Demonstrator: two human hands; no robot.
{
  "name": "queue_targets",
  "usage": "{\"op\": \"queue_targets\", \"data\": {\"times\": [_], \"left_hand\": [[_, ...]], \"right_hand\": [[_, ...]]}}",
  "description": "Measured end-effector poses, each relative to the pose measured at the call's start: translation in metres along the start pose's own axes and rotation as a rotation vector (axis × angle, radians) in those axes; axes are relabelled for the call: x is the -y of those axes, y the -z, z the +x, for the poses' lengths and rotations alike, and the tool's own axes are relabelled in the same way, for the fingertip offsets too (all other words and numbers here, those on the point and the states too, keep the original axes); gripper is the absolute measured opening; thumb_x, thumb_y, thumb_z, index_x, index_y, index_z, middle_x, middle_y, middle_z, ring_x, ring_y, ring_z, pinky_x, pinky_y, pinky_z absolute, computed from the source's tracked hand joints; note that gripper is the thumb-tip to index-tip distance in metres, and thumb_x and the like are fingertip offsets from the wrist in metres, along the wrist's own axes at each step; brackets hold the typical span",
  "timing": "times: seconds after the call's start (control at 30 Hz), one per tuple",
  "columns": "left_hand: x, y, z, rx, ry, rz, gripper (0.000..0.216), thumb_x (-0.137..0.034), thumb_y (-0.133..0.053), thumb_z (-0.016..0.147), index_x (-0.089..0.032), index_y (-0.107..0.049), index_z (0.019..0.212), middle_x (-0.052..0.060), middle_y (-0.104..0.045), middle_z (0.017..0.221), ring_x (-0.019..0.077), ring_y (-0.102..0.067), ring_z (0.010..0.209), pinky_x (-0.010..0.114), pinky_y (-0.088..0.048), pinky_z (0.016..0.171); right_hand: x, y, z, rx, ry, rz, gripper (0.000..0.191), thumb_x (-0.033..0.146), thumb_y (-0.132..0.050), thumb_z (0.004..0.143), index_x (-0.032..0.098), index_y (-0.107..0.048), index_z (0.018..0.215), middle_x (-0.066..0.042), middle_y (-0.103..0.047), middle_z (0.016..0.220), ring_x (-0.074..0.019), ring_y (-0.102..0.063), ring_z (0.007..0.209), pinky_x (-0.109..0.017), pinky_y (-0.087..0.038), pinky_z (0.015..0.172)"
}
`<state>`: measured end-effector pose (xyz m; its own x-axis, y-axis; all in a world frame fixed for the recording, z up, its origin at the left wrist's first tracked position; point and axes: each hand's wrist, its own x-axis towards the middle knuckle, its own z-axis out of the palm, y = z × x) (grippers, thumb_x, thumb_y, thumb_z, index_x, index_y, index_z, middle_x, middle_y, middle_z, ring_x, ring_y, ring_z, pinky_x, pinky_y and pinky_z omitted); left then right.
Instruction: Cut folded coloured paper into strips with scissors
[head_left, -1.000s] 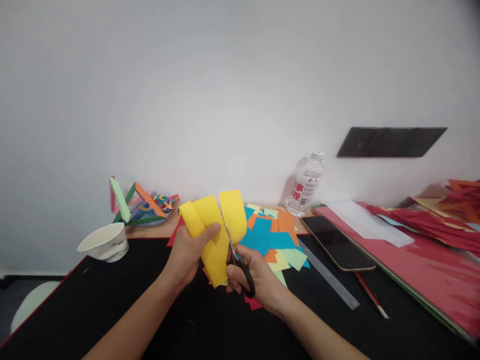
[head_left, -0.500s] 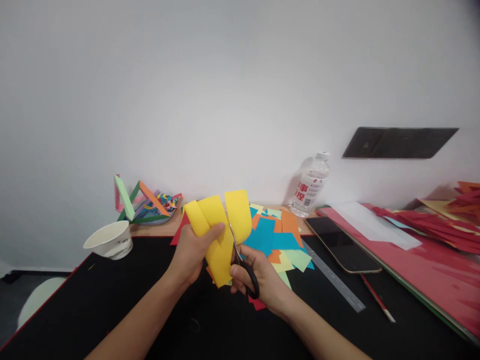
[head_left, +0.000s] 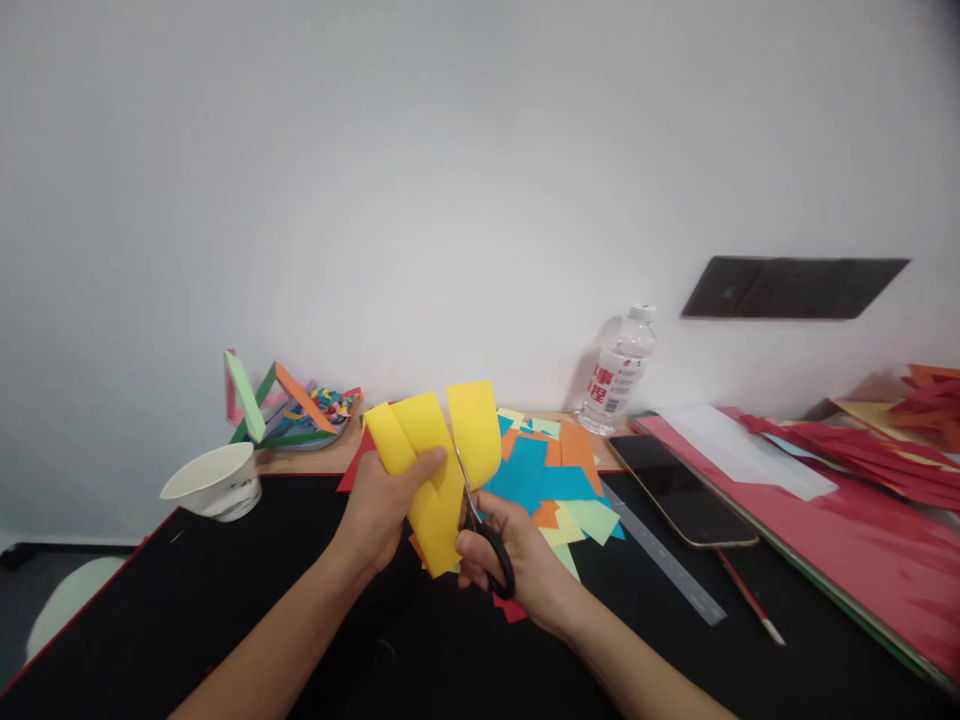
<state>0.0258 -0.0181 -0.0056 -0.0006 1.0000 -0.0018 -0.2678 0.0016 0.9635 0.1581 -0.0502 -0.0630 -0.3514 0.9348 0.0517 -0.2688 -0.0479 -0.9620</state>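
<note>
My left hand [head_left: 381,503] is closed on a sheet of yellow paper [head_left: 420,420], thumb across its front. Part of the paper is folded into overlapping strips, and a cut splits its upper edge from a curling flap on the right. A pair of scissors [head_left: 496,556] with black handles sits in my right hand [head_left: 517,555]; the blades lie along the cut in the paper. Just behind my right hand is a heap of paper pieces [head_left: 526,470] in blue, orange, pale green and yellow.
A paper bowl [head_left: 217,482] stands at the left, before a tray of colourful scraps [head_left: 330,405] and folded strips. On the right are a water bottle [head_left: 619,370], a clear ruler [head_left: 667,560], a phone [head_left: 682,490], a red pencil [head_left: 751,597] and red sheets [head_left: 847,540].
The whole view has shifted slightly. My hands, the scissors and the yellow paper hold nearly the same positions relative to each other.
</note>
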Motion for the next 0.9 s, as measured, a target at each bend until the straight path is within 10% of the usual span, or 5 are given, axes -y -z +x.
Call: {"op": "queue_targets", "data": {"times": [0.9], "left_hand": [[0.002, 0.009, 0.014, -0.043, -0.011, 0.006, 0.039, -0.03, -0.081, 0.059, -0.011, -0.061, 0.087, 0.008, -0.07, 0.076, 0.0234, -0.067, 0.069, 0.034, -0.054, 0.063]], "right_hand": [[0.009, 0.002, -0.001, 0.002, -0.114, -0.09, 0.051, 0.049, -0.083, 0.056, 0.019, -0.049, 0.079, 0.009, -0.052, 0.047, -0.0089, -0.05, 0.041, -0.019, -0.037, 0.041]]}}
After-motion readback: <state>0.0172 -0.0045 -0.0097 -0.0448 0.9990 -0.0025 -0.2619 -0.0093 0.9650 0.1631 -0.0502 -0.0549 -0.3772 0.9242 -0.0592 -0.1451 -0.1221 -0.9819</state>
